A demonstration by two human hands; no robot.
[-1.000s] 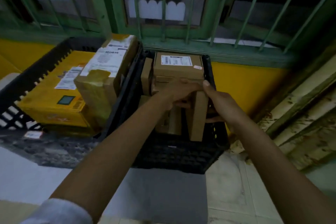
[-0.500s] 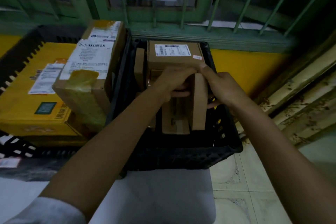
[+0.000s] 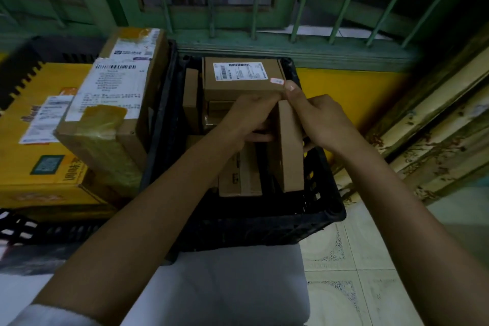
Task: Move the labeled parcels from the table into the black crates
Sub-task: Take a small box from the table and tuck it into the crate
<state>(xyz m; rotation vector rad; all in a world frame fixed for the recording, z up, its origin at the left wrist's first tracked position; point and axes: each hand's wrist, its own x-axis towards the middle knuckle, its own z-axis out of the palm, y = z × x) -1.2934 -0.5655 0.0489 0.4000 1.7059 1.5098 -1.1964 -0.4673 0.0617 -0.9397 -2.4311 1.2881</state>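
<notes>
- Main risk, judging from the scene: the slim parcel (image 3: 289,151) stands on edge along the right wall of the black crate (image 3: 304,222), with a dark gap between it and the flat parcel (image 3: 239,177) to its left. Let go without support, it could tip left into that gap or settle crooked.
- Second hazard: the labelled parcel (image 3: 243,79) sits on top of the stack at the crate's far end, just beside both hands. A knock from a knuckle, or from the slim parcel's far end, could push it off its perch.
- The crate looks close to full, so forcing the slim parcel down could crush a corner or jam it against the wall.
- The left hand (image 3: 248,116) has its fingers curled against the slim parcel's left face near the far end, thumb tucked beneath. The hand itself partly hides the exact contact.
- The right hand (image 3: 317,119) pinches the same end from the right, with one fingertip raised and touching the near right corner of the labelled parcel.
- Neither hand is spread open. Both grip the one parcel, which is already within the crate's walls.
- The neighbouring crate (image 3: 16,71) on the left holds a yellow box (image 3: 39,127) and a tall brown carton (image 3: 113,103).
</notes>
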